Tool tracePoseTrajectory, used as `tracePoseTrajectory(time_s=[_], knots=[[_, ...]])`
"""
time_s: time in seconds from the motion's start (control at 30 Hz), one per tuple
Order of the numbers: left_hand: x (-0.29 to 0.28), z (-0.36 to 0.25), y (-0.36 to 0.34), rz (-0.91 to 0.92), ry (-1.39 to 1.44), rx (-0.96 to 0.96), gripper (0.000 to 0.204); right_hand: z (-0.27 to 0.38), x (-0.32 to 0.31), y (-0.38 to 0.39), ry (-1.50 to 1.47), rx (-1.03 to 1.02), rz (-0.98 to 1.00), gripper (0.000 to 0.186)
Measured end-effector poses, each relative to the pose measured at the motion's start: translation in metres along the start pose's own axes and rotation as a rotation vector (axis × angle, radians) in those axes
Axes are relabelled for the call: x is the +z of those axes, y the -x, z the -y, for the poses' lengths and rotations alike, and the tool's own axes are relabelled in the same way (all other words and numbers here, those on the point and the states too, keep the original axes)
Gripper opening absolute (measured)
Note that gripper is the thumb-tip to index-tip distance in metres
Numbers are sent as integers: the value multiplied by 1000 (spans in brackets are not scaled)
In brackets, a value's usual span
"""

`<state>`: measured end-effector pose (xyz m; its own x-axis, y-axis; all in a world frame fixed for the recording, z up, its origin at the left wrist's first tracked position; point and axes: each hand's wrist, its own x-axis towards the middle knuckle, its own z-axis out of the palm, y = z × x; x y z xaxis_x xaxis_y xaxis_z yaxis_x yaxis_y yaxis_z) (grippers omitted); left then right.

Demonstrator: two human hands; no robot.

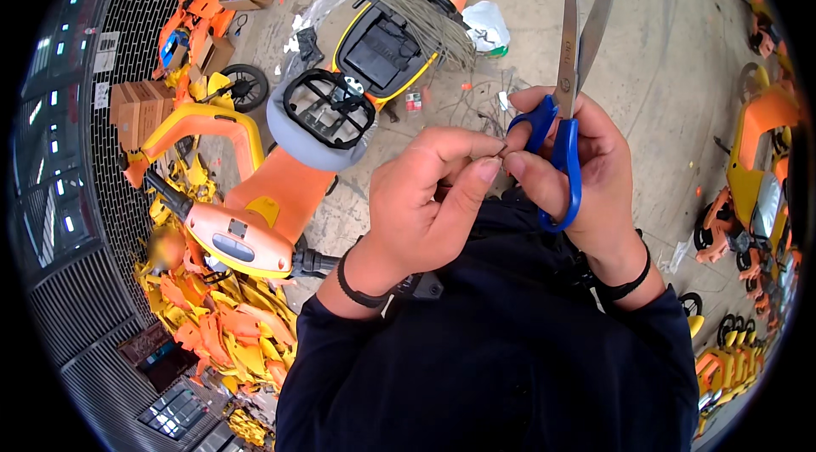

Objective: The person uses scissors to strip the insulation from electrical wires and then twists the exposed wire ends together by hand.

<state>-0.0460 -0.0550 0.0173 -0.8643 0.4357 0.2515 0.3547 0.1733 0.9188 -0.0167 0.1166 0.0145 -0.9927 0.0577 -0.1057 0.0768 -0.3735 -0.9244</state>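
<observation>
My right hand [595, 189] holds scissors [568, 95] with blue handles and long steel blades that point upward, slightly apart. Its thumb and fingertips meet beside my left hand [425, 201], whose thumb and forefinger are pinched on a short, thin, dark strand [501, 155], perhaps wire, too small to make out clearly. Just left of my hands stands an orange and yellow scooter [255, 197] with a grey seat shell [314, 146] holding a black plastic frame [299, 97]. Above it lies an open black and yellow compartment [378, 44] with a bundle of thin rods or wires [429, 14] over it.
A large pile of orange and yellow plastic parts [217, 324] lies left and below, with cardboard boxes [140, 112] behind. More scooters and parts [756, 180] line the right. A white plastic bag [486, 27] rests on the concrete floor [688, 70] ahead.
</observation>
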Motion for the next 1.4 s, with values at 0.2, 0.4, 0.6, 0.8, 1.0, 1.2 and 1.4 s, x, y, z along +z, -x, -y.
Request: tracePoseTrajectory(time_s=[0.2, 0.4, 0.6, 0.8, 1.0, 1.2, 1.4], knots=[[-1, 0, -3, 19, 75, -14, 20, -1, -1, 0, -53, 29, -5, 41], [-1, 2, 0, 41, 81, 7, 21, 2, 3, 1, -98, 62, -8, 43], [-2, 1, -1, 47, 77, 15, 24, 0, 5, 2, -86, 56, -9, 44], [-1, 3, 4, 61, 86, -1, 23, -3, 5, 2, -26, 3, 10, 42], [4, 0, 5, -6, 167, -87, 23, -1, 12, 4, -77, 6, -50, 40], [9, 8, 8, -61, 401, -219, 26, -1, 10, 14, 53, -87, -43, 41], [0, 11, 11, -113, 466, -152, 20, -7, -26, 16, 245, -19, 180, 49]])
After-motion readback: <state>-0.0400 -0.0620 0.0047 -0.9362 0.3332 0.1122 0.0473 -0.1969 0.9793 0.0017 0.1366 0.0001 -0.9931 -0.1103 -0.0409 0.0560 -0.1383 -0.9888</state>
